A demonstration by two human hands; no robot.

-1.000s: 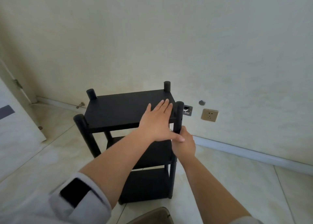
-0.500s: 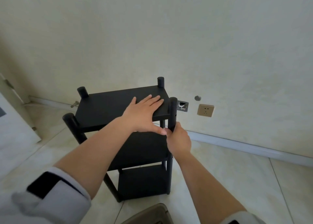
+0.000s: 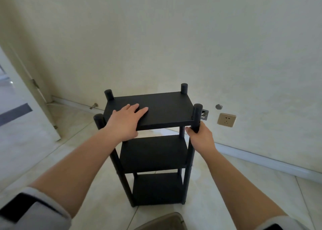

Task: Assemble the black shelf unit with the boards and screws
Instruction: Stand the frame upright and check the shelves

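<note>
A pale plastered wall (image 3: 174, 38) fills most of what I see, meeting a floor (image 3: 226, 186) of light tiles along a white skirting board (image 3: 261, 162). At the far left a white door (image 3: 15, 111) stands ajar on its hinges.

The black shelf unit (image 3: 153, 153) stands upright on the floor just in front of the wall, with three boards stacked between four round posts whose tops poke up above the top board (image 3: 167, 108). The middle and bottom boards sit level below it.

The person's left hand (image 3: 125, 123) lies flat on the near left part of the top board, fingers straight and close together, palm pressing down. The right hand (image 3: 202, 139) is curled round the near right post (image 3: 196, 118) just under the top board, gripping it.

Grey sleeves with black patches show at the bottom corners. A curved brownish rim (image 3: 162, 221) of something peeks in at the bottom edge; I cannot tell what it is.

On the wall to the right of the unit sit a beige socket (image 3: 226, 120), a small open metal box (image 3: 204, 114) and a round grey cap (image 3: 218, 106). A door stop (image 3: 94, 105) juts from the skirting on the left.
</note>
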